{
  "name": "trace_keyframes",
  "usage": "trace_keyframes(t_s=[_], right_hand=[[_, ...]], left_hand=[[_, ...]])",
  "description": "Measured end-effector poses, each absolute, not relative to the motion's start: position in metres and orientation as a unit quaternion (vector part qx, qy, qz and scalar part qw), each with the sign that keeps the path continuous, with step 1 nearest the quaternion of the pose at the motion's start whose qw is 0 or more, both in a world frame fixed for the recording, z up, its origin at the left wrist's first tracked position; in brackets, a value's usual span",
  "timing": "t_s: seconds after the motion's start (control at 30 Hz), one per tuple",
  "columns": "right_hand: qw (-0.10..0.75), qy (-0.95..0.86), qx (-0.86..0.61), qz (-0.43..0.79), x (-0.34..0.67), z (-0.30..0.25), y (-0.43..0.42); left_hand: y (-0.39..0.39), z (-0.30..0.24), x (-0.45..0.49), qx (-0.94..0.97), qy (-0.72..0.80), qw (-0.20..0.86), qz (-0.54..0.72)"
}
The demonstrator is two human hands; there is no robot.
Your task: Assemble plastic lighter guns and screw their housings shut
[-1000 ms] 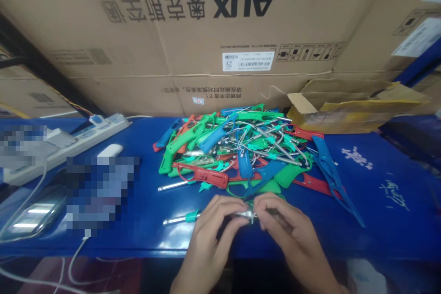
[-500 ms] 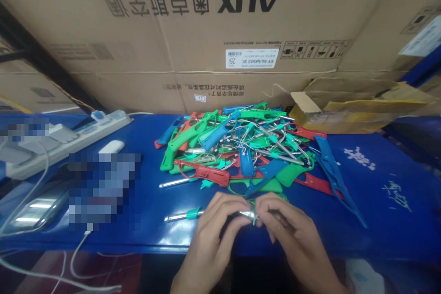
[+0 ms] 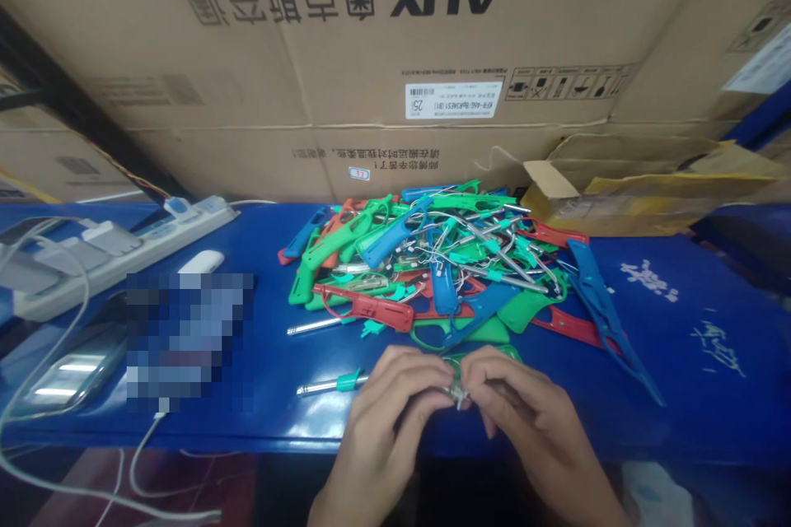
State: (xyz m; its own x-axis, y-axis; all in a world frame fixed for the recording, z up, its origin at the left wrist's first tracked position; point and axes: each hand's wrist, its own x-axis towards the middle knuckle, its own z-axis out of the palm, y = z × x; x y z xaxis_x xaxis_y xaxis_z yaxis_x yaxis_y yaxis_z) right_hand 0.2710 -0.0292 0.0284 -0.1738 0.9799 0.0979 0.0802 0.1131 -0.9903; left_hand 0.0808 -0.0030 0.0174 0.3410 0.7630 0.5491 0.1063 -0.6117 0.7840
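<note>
My left hand (image 3: pixel 395 408) is closed round the inner assembly of a long-nosed gas lighter. Its metal tube (image 3: pixel 318 388) with a teal collar (image 3: pixel 349 380) sticks out to the left of my fingers. My right hand (image 3: pixel 522 408) pinches at the other end, where a small silvery and pale end piece (image 3: pixel 458 394) shows between both sets of fingertips. Exactly what the right fingertips grip is partly hidden. Just beyond the hands lies a heap of lighter parts: green handle shells (image 3: pixel 334 251), red shells (image 3: pixel 371 307), blue shells (image 3: pixel 395 235), metal tubes and thin white wires.
A white power strip (image 3: pixel 179 230) with chargers, a dark glossy device (image 3: pixel 67 375) and a blurred-out item with a white cable (image 3: pixel 145 449) are on the left. Behind the heap stands a large cardboard box (image 3: pixel 297 74); an open carton (image 3: pixel 618 210) is at back right. White scraps (image 3: pixel 648 280) lie right.
Both hands stay almost in place. The end piece between the fingertips has tilted slightly, and less of the shiny metal beside it shows. The camera view has shifted a little.
</note>
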Motion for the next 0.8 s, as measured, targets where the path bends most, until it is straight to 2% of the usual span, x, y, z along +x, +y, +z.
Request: trace_keyframes(t_s=[0.17,0.63,0.8], right_hand=[[0.449,-0.594,-0.444,0.499,0.272,0.028,-0.029],[0.493,-0.534,-0.457,0.513,0.269,0.022,-0.035],[0.515,-0.528,-0.49,0.464,0.267,0.015,-0.036]], left_hand=[[-0.003,0.016,0.08,0.751,0.275,0.325,0.505],[-0.001,0.017,0.079,0.763,0.281,0.284,0.507],[-0.002,0.019,0.078,0.76,0.288,0.276,0.514]])
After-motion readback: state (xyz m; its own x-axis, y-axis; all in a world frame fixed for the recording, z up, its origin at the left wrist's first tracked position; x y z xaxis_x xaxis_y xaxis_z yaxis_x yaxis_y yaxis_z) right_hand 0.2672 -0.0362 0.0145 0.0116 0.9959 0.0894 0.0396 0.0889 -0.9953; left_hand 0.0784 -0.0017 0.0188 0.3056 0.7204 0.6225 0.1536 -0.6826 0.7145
